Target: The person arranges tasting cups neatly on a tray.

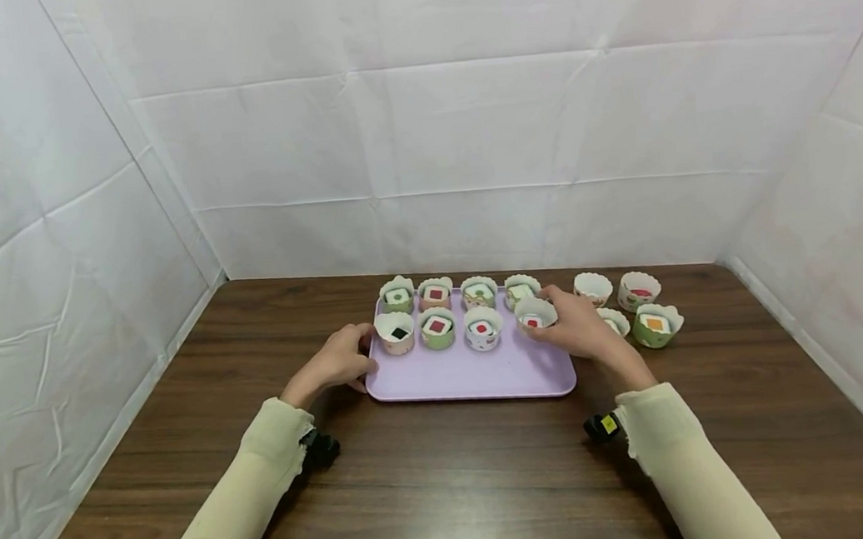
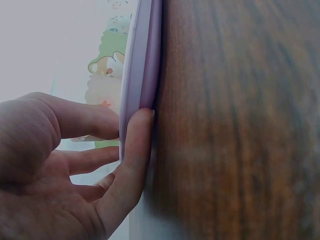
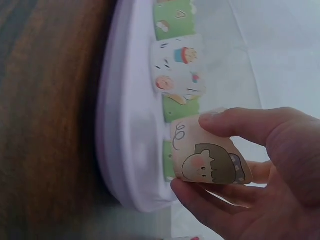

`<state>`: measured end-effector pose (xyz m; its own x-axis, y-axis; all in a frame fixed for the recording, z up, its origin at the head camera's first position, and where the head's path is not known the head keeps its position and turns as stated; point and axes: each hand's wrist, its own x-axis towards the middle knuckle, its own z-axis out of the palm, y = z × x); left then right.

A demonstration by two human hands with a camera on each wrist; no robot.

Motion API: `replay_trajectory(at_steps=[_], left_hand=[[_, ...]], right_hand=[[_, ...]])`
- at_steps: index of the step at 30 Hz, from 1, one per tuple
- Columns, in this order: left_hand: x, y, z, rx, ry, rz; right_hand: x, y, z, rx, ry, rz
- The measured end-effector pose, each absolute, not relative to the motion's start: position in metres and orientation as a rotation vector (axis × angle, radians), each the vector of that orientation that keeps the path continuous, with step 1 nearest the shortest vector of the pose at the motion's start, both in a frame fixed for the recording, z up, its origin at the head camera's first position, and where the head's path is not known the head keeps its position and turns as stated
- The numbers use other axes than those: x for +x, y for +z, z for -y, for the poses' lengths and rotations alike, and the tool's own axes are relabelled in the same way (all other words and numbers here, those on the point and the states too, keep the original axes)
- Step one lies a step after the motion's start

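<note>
My right hand (image 1: 576, 324) pinches a paper cupcake cup (image 1: 536, 316) with a cartoon face (image 3: 202, 167) on its side, between thumb and fingers. This cup holds a small white piece with a red centre and stands at the right end of the tray's front row of cups. On the other side, my left hand (image 1: 338, 359) grips the left edge of the lilac tray (image 1: 469, 379), its digits on both sides of the rim (image 2: 137, 75). Two rows of cups stand on the tray, among them a green cup (image 1: 437, 329) and a white patterned cup (image 1: 483, 330).
Right of the tray, several more cups stand on the brown wooden table (image 1: 446, 477), including a green cup (image 1: 655, 326) with an orange-centred piece and a white cup (image 1: 593, 289). White sheeting (image 1: 467, 133) hangs behind and at both sides.
</note>
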<state>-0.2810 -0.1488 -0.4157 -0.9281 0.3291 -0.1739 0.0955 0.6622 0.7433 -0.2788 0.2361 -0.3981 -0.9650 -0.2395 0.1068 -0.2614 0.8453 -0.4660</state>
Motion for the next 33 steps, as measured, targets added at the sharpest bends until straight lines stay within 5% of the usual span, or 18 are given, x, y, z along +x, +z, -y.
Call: replay_trajectory(at_steps=[33], left_hand=[[-0.281, -0.414, 0.148, 0.344, 1.124, -2.592]], right_hand=[[-0.283, -0.409, -0.231, 0.307, 0.768, 3.061]])
